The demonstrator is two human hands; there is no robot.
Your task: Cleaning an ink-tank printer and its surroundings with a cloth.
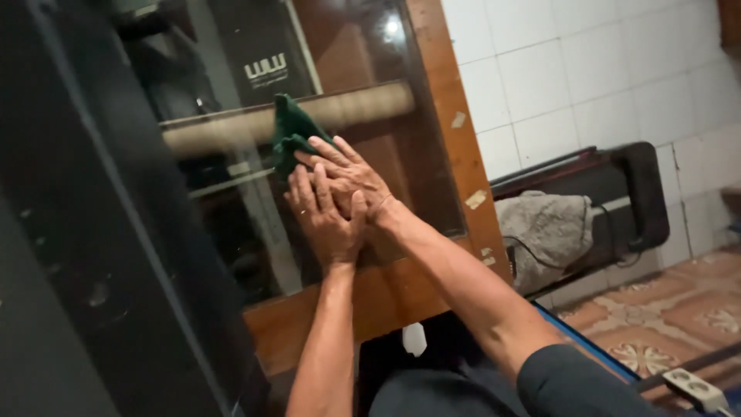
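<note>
green cloth (pixel 289 133) on glass pane (pixel 231 224) | under fingertips of right hand (pixel 351 177) | left hand (pixel 324 220) alongside | both grips flat, apart

Floor (pixel 679 301): patterned tiles in reddish-brown and cream, lower right of the view.
Power strip (pixel 697 389): white, lying on the floor at its near right corner.
Bench (pixel 617 193): dark, low, standing on the floor against the white tiled wall (pixel 587 69).
Cloth (pixel 544 232): grey, crumpled, lying on the bench's left end.
Cable (pixel 540 251): dark, thin, running across the cloth's lower part.
</note>
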